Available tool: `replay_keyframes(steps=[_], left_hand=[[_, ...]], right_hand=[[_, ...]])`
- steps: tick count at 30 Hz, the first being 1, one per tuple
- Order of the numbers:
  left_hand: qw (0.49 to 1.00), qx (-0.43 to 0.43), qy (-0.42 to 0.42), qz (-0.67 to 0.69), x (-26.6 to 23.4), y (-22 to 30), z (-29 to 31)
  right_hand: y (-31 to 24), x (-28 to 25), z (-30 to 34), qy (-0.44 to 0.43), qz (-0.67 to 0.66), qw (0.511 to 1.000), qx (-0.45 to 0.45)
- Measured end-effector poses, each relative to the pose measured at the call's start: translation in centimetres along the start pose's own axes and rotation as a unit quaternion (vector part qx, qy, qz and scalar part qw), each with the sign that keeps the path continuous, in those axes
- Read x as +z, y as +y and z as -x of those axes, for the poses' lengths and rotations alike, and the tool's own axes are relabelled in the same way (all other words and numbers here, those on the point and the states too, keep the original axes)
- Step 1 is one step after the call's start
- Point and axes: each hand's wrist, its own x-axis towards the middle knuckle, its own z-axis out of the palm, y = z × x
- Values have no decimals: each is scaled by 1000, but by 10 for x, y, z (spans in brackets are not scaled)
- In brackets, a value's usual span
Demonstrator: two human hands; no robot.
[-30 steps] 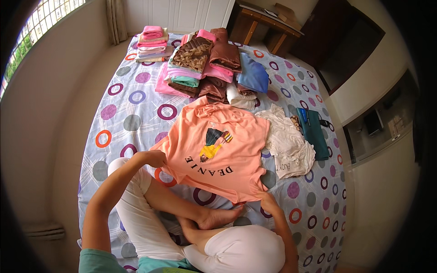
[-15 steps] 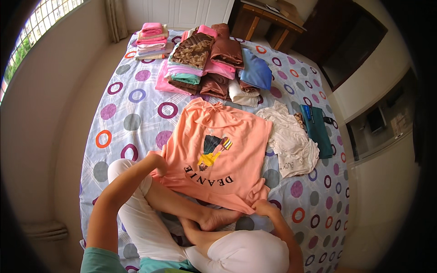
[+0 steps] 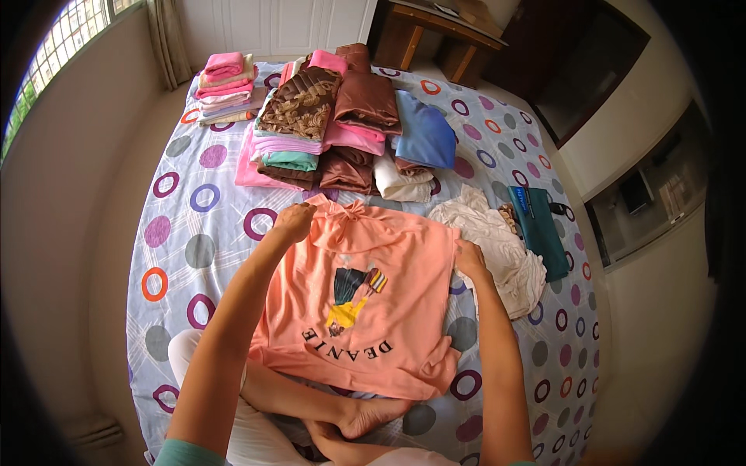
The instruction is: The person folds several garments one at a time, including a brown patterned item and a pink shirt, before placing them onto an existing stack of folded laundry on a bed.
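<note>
Both hands at the far corners of a peach top spread on a bed.
The left hand [image 3: 294, 223] is curled closed on the far left corner of the peach top [image 3: 408, 276]; the right hand [image 3: 470, 260] touches its right edge near the far corner, though I cannot tell whether the fingers pinch it. The top lies flat before the crossed legs [image 3: 311, 392], its bow farthest away. Just right sits a crumpled white garment [image 3: 497, 248], then a teal item [image 3: 545, 245]. Beyond stands a large folded pile [image 3: 299, 109], with a smaller stack [image 3: 225, 93] left of it on the dotted bedspread [image 3: 175, 233].
</note>
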Motion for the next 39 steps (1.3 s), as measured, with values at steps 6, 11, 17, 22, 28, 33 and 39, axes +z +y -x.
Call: replay_keyframes(steps=[6, 11, 17, 22, 28, 33, 39], left_hand=[[997, 37, 24, -58, 30, -18, -49], [994, 98, -26, -51, 57, -20, -85], [990, 135, 38, 13, 48, -30, -84], [985, 140, 81, 66, 33, -55, -78], [972, 168, 167, -5, 18, -73, -75], [976, 48, 199, -79, 23, -59, -75], [981, 62, 165, -80, 43, -38, -59]], right_hand=[[6, 33, -52, -11, 74, 997, -36], [25, 53, -72, 14, 73, 996, -55], [23, 51, -81, 47, 118, 991, -41], [29, 36, -86, 85, 89, 991, -56], [37, 11, -96, 149, 82, 985, -15], [33, 41, -100, 105, 86, 991, 24], [12, 60, -80, 110, 91, 990, 11]])
